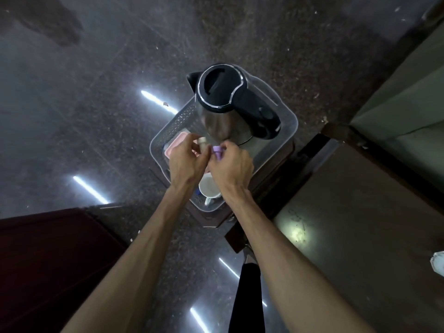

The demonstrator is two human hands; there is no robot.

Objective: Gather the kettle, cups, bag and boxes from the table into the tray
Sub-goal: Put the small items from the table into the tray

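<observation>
Item: two bare forearms, entering from the bottom edge and converging over a tray.

Item: white cup [209, 187], in the near end of the tray, mouth up, handle toward the viewer; seen between the two wrists, partly covered by them. A small blue object lies just beside it on the left; too little shows to name it.

Item: left hand [186, 162], above the tray's middle, fingers curled, fingertips pinching a small beige box [201, 143] held upright.

Item: right hand [230, 165], just beside the left, knuckles up, fingers curled round a small purple box [217, 150]; only the box's top end shows past the fingers. The two boxes sit near each other, whether touching cannot be told.

Item: pink box [175, 144], lying flat in the tray at its left side, partly hidden by the left hand.

Item: tray [289, 121], clear plastic with perforated walls and rounded corners, resting on a small dark wooden surface [271, 169].

Item: kettle [228, 104], steel body, black lid and black handle, standing upright in the far end of the tray, handle to the right, spout to the far left.

Item: dark speckled floor [96, 104], polished, showing bright strip reflections, beyond and around the tray.
</observation>
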